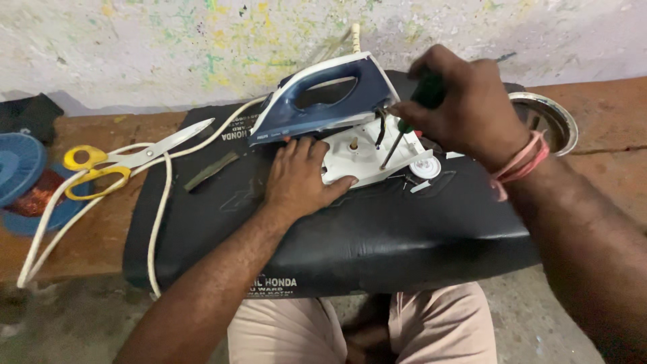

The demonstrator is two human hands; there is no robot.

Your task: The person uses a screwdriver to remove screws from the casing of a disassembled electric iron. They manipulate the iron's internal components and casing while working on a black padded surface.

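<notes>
iron (330, 94) navy top, white base, 12 o'clk | screwdriver (426, 94) green handle, 1 o'clk | scissors (128, 160) yellow grips, 9 o'clk | cord (160, 202) cream | cushion (377, 236) blk w/ white print | wall (168, 40) white, yellow-green specks | wristband (522, 162) pink, 3 o'clk | disc (17, 165) blue

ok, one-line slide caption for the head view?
Left hand steadies an opened steam iron while right hand works a screwdriver into it.

Green screwdriver handle (429, 91) mostly buried in right hand (465, 108); blue round plastic object (19, 168) cut by left edge; steel bowl (563, 118) half behind wrist.
</notes>
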